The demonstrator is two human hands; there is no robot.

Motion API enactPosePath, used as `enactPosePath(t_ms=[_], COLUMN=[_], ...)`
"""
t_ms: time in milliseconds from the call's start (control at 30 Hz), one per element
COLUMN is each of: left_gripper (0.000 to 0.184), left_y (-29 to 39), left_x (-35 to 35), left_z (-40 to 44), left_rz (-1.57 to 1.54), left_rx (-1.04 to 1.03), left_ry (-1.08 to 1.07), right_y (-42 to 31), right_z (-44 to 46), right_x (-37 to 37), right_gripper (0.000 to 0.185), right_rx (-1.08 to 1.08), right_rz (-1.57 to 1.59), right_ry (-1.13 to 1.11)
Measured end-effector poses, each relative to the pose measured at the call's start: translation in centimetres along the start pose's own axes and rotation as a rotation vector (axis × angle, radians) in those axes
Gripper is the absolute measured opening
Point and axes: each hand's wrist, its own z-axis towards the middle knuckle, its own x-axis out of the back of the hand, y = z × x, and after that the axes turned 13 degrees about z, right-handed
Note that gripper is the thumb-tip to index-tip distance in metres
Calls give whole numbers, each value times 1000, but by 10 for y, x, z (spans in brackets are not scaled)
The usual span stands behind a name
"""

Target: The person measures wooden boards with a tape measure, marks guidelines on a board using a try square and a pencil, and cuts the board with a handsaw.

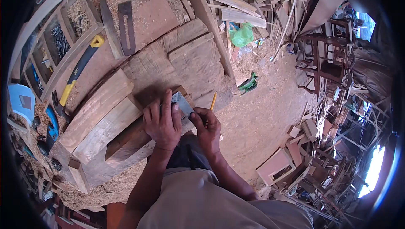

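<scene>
Directly in front of me, my left hand (163, 121) presses its fingers and thumb against a flat silvery metal plate (182, 103), which looks like the blade of a square. The plate lies over the end of a piece of wood (184, 91), partly hidden by my fingers. My right hand (206, 127) is closed, with its thumb at the plate's right edge. A yellow pencil (214, 101) sticks up from between its fingers. Beside my left hand, long timber pieces (109, 121) rest on the wooden bench (154, 71).
At the left lie a yellow-and-black hammer (78, 71), flat metal blades (125, 26), and a compartmented tray (86, 35) with nails. A green tool (248, 83) is on the dusty floor (253, 115). Scrap wood (240, 7), a green bag (242, 35) and chairs (327, 64) stand beyond.
</scene>
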Motion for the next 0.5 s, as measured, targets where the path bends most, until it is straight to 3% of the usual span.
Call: enactPosePath(t_ms=[500], left_gripper=[38], left_y=[0], left_x=[1], left_z=[3], left_rz=[-69], left_rx=[25], left_ry=[-13], right_y=[-2], right_z=[8], right_x=[5], right_gripper=[12], right_rx=[-85], right_rz=[12], right_ry=[5])
